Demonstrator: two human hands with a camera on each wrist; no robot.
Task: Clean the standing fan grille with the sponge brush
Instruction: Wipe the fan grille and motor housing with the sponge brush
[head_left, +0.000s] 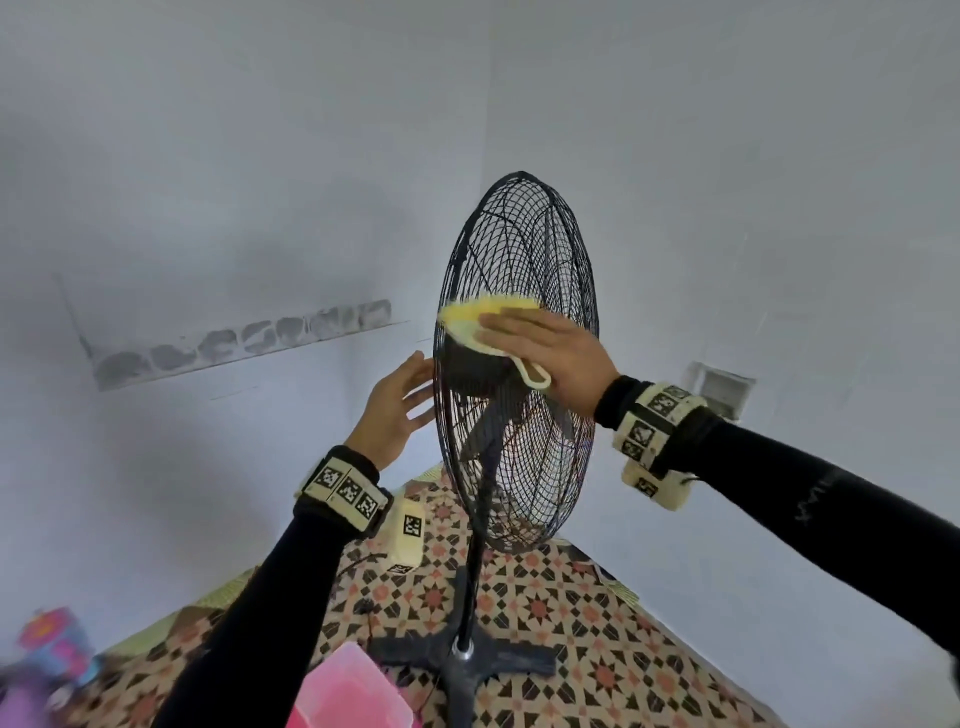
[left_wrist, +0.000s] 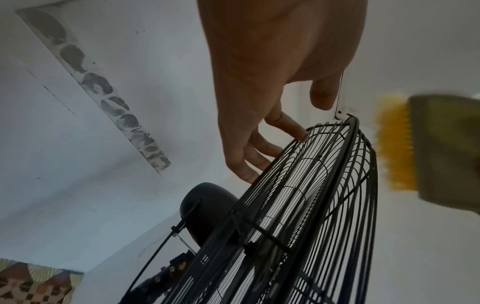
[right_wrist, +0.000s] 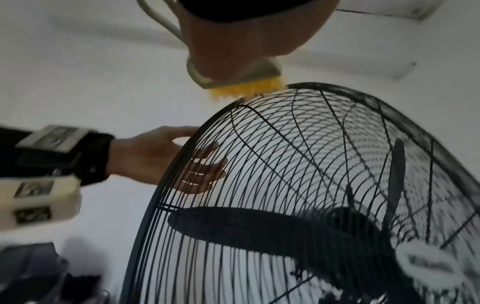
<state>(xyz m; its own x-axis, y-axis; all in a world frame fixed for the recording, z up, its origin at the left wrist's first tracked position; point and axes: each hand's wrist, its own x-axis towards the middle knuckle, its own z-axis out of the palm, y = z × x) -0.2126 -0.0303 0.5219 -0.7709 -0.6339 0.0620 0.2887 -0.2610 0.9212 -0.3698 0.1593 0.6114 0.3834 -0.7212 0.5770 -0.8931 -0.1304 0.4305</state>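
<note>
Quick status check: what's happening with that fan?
Right hand presses yellow sponge brush on black wire grille. Left hand open, steadying grille's back. Nothing obstructing.

We stood in a corner of pale walls (head_left: 218, 156), one with a patched grey strip (head_left: 244, 340), above patterned floor tiles (head_left: 597, 634).

Long black sleeves (head_left: 291, 582), cream wrist bands (head_left: 345, 491) with black-and-white square markers, both bare-handed arms.
</note>
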